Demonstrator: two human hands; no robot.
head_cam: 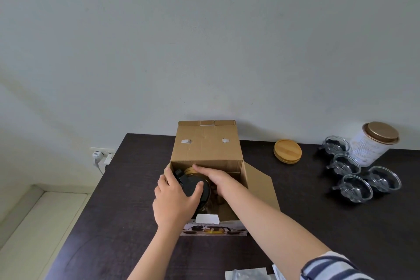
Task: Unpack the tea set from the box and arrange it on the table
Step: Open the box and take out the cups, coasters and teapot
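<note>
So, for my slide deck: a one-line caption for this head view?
Both hands lift the glass teapot from its cardboard box.

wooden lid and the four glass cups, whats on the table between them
Nothing: in the head view the dark table is bare between the wooden lid and the four glass cups. The white canister stands behind the cups, not between.

wall (204,41) – plain pale grey | table (113,188) – dark wood | wall socket (102,154) – plugs in
</note>
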